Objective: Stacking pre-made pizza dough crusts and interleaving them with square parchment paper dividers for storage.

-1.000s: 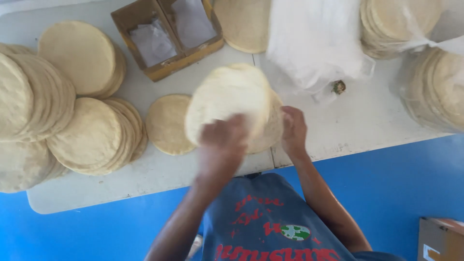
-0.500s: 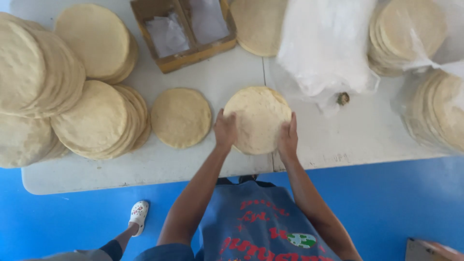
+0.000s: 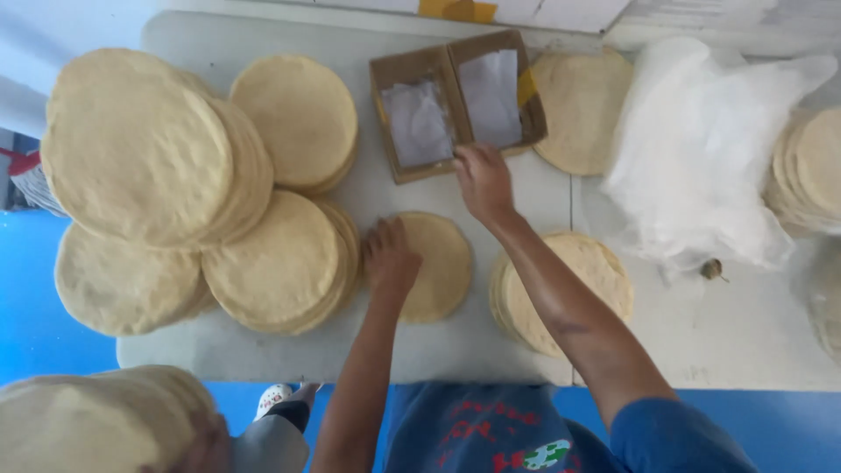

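The left hand (image 3: 390,258) lies palm down, fingers loosely together, on the left edge of a single flat tortilla (image 3: 434,265) that rests near the front edge of the white table (image 3: 412,350). The right hand (image 3: 482,180) reaches further back, fingers curled at the front rim of a two-compartment cardboard box (image 3: 455,101); its fingertips touch the rim by the right compartment, and whether they pinch one of the paper sheets (image 3: 491,96) inside cannot be told. Under the right forearm, just right of the single tortilla, sits a short stack of tortillas (image 3: 604,271). Tall tortilla stacks (image 3: 201,210) crowd the left end of the table, some leaning on one another. Behind the box, toward the back edge, lies another tortilla pile (image 3: 583,109), and a crumpled clear plastic bag (image 3: 710,158) lies at the right. At the lower left corner of the view another person's stack (image 3: 96,420) shows.
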